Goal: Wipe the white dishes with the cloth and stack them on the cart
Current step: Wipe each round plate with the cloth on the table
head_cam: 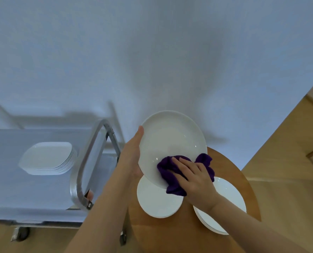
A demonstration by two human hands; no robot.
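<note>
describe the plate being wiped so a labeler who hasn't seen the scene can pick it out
Find the round wooden table right of the cart. Above its far edge, the left hand holds a round white plate tilted, while the right hand presses a purple cloth on it. It's the only plate lifted off the table.

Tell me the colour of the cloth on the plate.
Dark purple; the cloth shows in the head view, pressed by the right hand.

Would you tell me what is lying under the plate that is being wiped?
Under the held plate lie the round wooden table and the far edge of a smaller white plate. The part of the table directly beneath is covered.
</note>
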